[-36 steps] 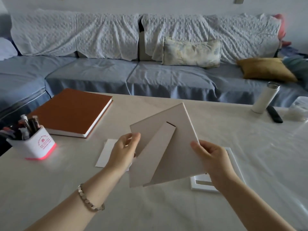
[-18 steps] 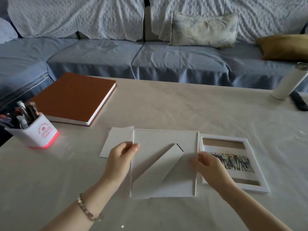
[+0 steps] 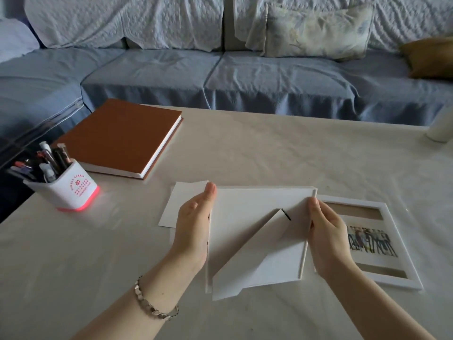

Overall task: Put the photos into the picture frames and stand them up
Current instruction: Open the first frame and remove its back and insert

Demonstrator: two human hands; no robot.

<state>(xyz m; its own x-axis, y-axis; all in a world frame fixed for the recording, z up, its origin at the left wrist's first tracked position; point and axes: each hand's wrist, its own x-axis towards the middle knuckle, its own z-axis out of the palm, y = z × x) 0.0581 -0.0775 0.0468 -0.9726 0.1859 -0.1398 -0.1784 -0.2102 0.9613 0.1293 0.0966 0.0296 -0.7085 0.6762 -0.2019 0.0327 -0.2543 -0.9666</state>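
A white frame [image 3: 269, 188] lies face down on the surface [image 3: 269, 153], with its back board [image 3: 245, 209] on top. The left hand [image 3: 193, 231] rests against its left side, fingers straight and together. The right hand [image 3: 326, 239] presses the board's right edge, fingers close together. A second frame [image 3: 404, 276] holding a photo [image 3: 372, 241] lies just beside it.

Home living room, plainly; long corner sofa [image 3: 269, 79] under blue covers, white quilted throws [image 3: 122, 20] over its back; floral pillow [image 3: 316, 30] and mustard cushion [image 3: 429, 57] leaning there; table [image 3: 269, 148] in front, draped in pale cloth; on it a brown hardback book [image 3: 120, 136], a white pen pot [image 3: 71, 192] crammed with pens, a white picture frame [image 3: 355, 203] holding a group photo [image 3: 370, 241].
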